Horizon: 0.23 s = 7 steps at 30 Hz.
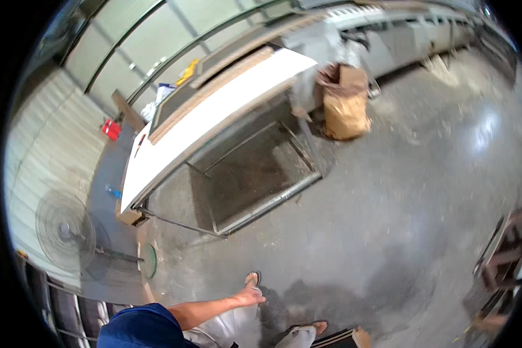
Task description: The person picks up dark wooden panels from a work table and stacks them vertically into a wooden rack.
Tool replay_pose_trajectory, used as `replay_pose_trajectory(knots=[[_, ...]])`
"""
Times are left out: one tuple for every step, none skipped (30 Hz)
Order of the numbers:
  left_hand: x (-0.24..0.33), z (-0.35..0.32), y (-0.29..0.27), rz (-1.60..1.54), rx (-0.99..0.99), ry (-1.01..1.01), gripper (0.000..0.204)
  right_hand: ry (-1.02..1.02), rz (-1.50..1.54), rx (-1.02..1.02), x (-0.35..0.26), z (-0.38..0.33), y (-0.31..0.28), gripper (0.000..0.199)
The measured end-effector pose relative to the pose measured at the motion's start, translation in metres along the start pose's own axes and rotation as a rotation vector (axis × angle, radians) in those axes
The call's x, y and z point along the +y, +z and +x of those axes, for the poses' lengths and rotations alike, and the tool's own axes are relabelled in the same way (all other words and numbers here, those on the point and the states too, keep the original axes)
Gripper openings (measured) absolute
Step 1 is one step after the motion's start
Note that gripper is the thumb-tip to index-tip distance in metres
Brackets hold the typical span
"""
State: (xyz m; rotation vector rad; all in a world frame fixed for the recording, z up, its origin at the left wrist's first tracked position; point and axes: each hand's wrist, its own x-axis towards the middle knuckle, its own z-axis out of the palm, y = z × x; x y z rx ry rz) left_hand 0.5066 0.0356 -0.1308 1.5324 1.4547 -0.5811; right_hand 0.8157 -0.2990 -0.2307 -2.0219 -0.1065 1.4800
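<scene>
My left hand (251, 297) hangs at the end of my bare forearm, which comes out of a blue sleeve (139, 326) at the lower left. It holds nothing and its fingers are loosely apart, a little blurred. Just beyond it my left foot in a sandal (252, 279) is on the grey concrete floor (388, 191). My other sandalled foot (319, 327) shows near the lower edge. Beside that foot, the end of a brown wooden board (347, 337) pokes in from the bottom. My right hand is out of the picture.
A long work table with a white panel (214, 119) on a metal frame (261, 200) stands ahead on the left. A brown sack (345, 104) leans past its far end. A pedestal fan (64, 232), a green disc (149, 261) and a red container (111, 129) are at left. Wooden frames (504, 252) stand at right.
</scene>
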Motion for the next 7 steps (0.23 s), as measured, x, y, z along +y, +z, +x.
replay_pose_trajectory(knots=[[-0.013, -0.022, -0.025, -0.104, 0.073, -0.028, 0.052, 0.009, 0.037, -0.031, -0.028, -0.014, 0.014, 0.034], [-0.002, -0.031, -0.052, -0.204, 0.105, -0.016, 0.052, 0.069, 0.067, 0.003, -0.044, -0.023, 0.012, 0.031], [0.007, -0.042, -0.085, -0.345, 0.11, -0.036, 0.052, 0.122, 0.109, 0.023, -0.064, -0.028, 0.018, 0.029], [0.014, -0.06, -0.122, -0.484, 0.113, -0.062, 0.052, 0.091, 0.091, 0.044, -0.085, -0.034, 0.024, 0.029], [0.026, -0.084, -0.164, -0.623, 0.188, -0.038, 0.053, 0.107, 0.12, 0.066, -0.109, -0.04, 0.03, 0.028], [0.028, -0.096, -0.201, -0.766, 0.269, -0.013, 0.054, 0.115, 0.149, 0.08, -0.135, -0.04, 0.039, 0.028], [0.011, -0.095, -0.234, -0.754, 0.365, 0.081, 0.057, 0.077, 0.131, 0.097, -0.16, -0.047, 0.048, 0.028]])
